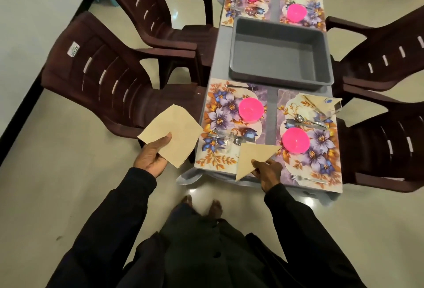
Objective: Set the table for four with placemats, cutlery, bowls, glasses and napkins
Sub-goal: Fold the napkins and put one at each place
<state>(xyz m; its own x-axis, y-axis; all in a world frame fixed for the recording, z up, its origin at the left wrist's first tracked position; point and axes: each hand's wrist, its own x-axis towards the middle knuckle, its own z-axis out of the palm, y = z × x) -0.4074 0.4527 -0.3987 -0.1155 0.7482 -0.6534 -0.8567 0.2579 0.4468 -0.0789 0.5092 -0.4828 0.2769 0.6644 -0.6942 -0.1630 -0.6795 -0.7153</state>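
Locate the left hand (152, 158) off the desk (271, 104) at 8 o'clock, thumb over and fingers under a flat stack of square napkins (171, 132). Read this as a reserve supply, held clear of the settings for drawing one piece at a time. Locate the right hand (267, 171) at 6 o'clock on the near edge, fingertips pinched on one corner of a folded triangular napkin (251, 157), long point aimed toward 2 o'clock, over the gap between the two near placemats. Cannot tell whether resting on the desk or just above it. Judge the corner pinch as a means of keeping the fold closed during lowering. Note a folded napkin (319, 101) already at the 1 o'clock corner of the near-right placemat (321, 150); hence one setting served, and the near-left placemat (218, 113) likely next. Find pink bowls (251, 110) on all four placemats, cutlery (307, 123) alongside, and what appears to be a clear glass (226, 142) at 7 o'clock of the near-left bowl. Treat the empty grey tub (280, 56) at desk centre as the carrier. Cannot confirm napkins on the far placemats at 11 and 1 o'clock. Take care near the glass: risk of tipping from a sweeping napkin edge.
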